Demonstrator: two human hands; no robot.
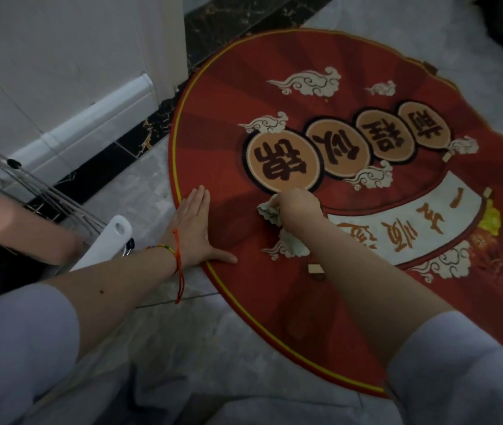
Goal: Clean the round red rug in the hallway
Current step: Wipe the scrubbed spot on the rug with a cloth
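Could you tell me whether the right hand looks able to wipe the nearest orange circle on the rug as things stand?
Probably yes: the right hand grips the cloth on the rug right beside that orange circle, with nothing between.

You're looking down at a pale grey marbled tile floor (139, 185), edged along the white wall by a strip of black, gold-veined tile (152, 130). The round red rug (222, 96) lies flat on the floor, its yellow-trimmed left edge near the black strip. Your left hand (193, 228) lies flat with straight fingers on that edge, the thumb along the yellow trim. A crumpled pale cloth (270, 211) sits on the rug under your right hand (299, 211), which grips it. At the left, a metal wire rack (29, 185) stands on the floor by the wall
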